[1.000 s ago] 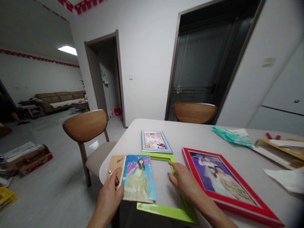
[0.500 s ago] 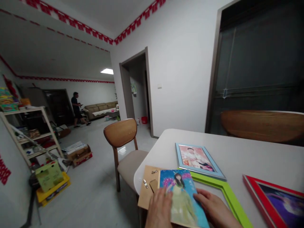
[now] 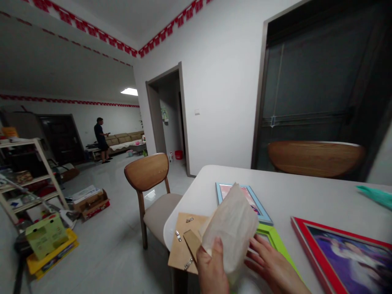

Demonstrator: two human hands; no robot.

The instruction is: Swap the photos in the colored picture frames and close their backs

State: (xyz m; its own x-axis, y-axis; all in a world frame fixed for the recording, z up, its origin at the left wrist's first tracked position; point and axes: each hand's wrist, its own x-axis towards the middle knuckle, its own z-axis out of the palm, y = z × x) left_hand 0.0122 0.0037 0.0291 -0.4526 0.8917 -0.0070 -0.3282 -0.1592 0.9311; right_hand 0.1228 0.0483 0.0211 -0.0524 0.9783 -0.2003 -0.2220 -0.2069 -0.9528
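Observation:
My left hand (image 3: pixel 214 269) is closed on a photo print (image 3: pixel 231 228), tilted up so its pale back faces me. My right hand (image 3: pixel 272 267) lies beside it with fingers spread, touching the print's lower right side above the green frame (image 3: pixel 277 243). The brown frame backing board (image 3: pixel 182 243) with metal clips and a stand lies flat at the table's left corner under the print. A small blue-framed photo (image 3: pixel 257 206) lies behind, partly hidden by the print.
A large red-framed photo (image 3: pixel 346 251) lies at the right on the white table (image 3: pixel 306 196). Wooden chairs stand at the left (image 3: pixel 148 173) and far side (image 3: pixel 315 157). A teal cloth (image 3: pixel 378 196) sits far right. A person (image 3: pixel 100 139) stands in the far room; shelves and boxes at left.
The photo print lay face up on the backing board; now my left hand has lifted and turned it so its blank back shows. The view has also swung left.

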